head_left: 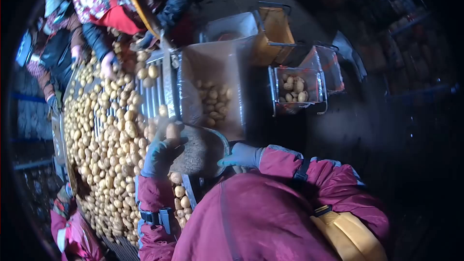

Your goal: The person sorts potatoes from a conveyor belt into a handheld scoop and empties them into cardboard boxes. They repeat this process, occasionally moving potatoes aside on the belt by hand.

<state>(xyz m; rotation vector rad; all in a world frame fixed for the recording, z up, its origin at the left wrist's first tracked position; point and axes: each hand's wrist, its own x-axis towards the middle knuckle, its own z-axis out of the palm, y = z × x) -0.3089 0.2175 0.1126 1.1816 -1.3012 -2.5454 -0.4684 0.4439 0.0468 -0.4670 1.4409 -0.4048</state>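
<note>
My left hand, in a grey-blue glove, is closed around a potato at the edge of the potato heap. Just right of it, in front of my chest, is a worn dark grey bucket, seen partly from above. My right hand, gloved too, grips the bucket's right rim. Many yellow potatoes cover the sorting table to my left. Beyond the bucket, a large pale lined bin holds a pile of potatoes at its bottom.
Metal rollers border the lined bin. A wire-framed crate of potatoes, a yellow crate and a white crate stand farther right. Co-workers lean over the far end; another person is at lower left.
</note>
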